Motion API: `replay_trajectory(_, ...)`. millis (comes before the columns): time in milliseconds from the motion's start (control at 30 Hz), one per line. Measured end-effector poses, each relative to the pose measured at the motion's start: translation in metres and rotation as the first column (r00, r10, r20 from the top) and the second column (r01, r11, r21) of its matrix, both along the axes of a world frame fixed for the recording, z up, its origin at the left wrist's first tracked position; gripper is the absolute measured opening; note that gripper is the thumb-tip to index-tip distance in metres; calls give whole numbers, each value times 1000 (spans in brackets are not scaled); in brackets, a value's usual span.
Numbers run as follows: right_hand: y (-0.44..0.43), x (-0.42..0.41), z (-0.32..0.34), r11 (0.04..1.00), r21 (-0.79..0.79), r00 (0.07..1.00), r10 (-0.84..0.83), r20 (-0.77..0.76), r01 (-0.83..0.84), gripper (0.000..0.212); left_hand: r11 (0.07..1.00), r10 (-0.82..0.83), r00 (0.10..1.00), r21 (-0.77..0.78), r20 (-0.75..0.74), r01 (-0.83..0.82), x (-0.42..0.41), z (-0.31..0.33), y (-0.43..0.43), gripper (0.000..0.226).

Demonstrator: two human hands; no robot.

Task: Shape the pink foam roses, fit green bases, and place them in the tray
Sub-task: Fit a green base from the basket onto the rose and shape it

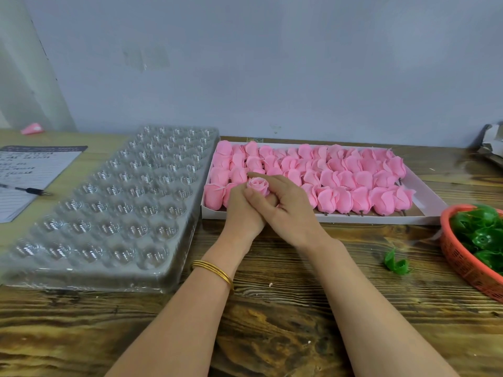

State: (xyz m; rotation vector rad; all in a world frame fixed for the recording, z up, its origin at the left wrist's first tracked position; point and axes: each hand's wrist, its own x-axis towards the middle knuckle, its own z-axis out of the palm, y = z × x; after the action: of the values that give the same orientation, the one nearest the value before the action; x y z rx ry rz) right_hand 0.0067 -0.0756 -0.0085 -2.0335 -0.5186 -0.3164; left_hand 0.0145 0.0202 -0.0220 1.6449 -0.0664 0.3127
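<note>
A pink foam rose (pixel 258 185) stands upright between my two hands, just in front of the white box (pixel 381 219) of pink roses. My left hand (pixel 241 210) grips it from below, fingers curled round its base. My right hand (pixel 283 202) wraps over the left, its thumb and fingers pinching the rose's petals. The clear plastic tray (pixel 109 208) with many round cells lies to the left, and its cells hold nothing. A red basket (pixel 460 257) of green bases (pixel 481 238) sits at the right edge. One loose green base (pixel 396 261) lies on the wood.
A notepad (pixel 30 175) with a pen (pixel 25 189) lies at the far left. A pink scrap (pixel 32 129) rests near the wall. Crumpled packaging (pixel 491 145) sits at the back right. The wooden table (pixel 272 322) stretches toward me under my forearms.
</note>
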Motion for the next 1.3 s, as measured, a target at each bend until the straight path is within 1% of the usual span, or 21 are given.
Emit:
replay_trajectory(100,2,-2,2,988,137,983,91,-158,-69,47,988,14,1000,151,14,-16,2,4,0,36)
replay_trajectory(167,3,-3,6,972,220,961,137,-242,-83,49,966,48,999,252,8,-48,5,3,1,39)
replay_trajectory(200,3,-4,7,967,239,953,148,-266,-83,50,967,68,998,245,-4,-65,6,2,1,39)
replay_trajectory(233,4,-4,9,965,249,946,156,-285,-85,49,976,79,997,205,-17,-74,6,1,0,38)
replay_trajectory(333,3,-4,12,955,281,926,188,-327,-95,37,988,99,995,120,-30,-95,5,0,0,34)
replay_trajectory(467,-1,-4,14,934,338,896,242,-372,-112,38,995,92,996,50,-3,-91,0,1,-1,32)
replay_trajectory(633,1,-4,16,892,444,884,268,-384,-77,37,998,63,998,-24,-4,-63,-4,4,-2,34)
replay_trajectory(767,3,-3,16,849,527,884,270,-382,-32,37,998,56,998,-23,-1,-56,-6,5,-2,29)
replay_trajectory(900,4,-2,14,824,566,893,272,-360,-23,38,998,68,998,11,19,-68,-6,5,-3,11)
replay_trajectory(967,4,-2,14,817,576,893,262,-366,-3,40,997,73,997,6,12,-73,-6,5,-4,9)
replay_trajectory(1067,6,-1,15,825,563,903,210,-376,42,39,996,79,997,26,14,-80,-5,5,-4,8)
replay_trajectory(1133,5,-1,16,844,527,923,121,-366,98,34,996,76,997,40,33,-78,-5,4,-3,19)
replay_trajectory(1233,4,-1,17,846,509,957,-9,-290,162,19,994,60,997,93,48,-64,-5,6,-2,28)
replay_trajectory(1300,5,-1,16,841,522,976,-32,-213,142,14,982,57,997,177,56,-66,-6,7,-2,26)
